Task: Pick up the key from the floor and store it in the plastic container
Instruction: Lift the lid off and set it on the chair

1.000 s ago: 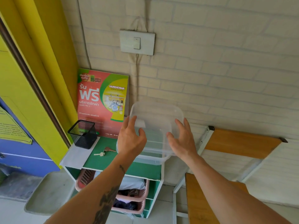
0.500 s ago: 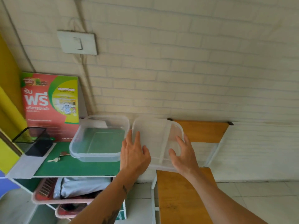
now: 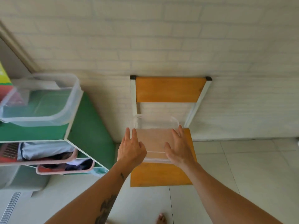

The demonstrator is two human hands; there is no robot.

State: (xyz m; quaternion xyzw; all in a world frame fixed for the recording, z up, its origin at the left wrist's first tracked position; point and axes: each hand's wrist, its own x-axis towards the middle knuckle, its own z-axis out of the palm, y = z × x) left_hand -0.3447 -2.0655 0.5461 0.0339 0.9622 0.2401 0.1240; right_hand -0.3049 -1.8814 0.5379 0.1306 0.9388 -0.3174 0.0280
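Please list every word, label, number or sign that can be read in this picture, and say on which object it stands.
None can be read.
Poster at the far left edge: only a strip of green, yellow and red shows, blurred, with no legible letters.
Clear lid, open plastic container, chair and green shelf: no print visible.

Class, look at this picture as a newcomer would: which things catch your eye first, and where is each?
Two hands, left and right, hold a clear lid over the orange chair at centre. On the green shelf at left stands an open clear container.
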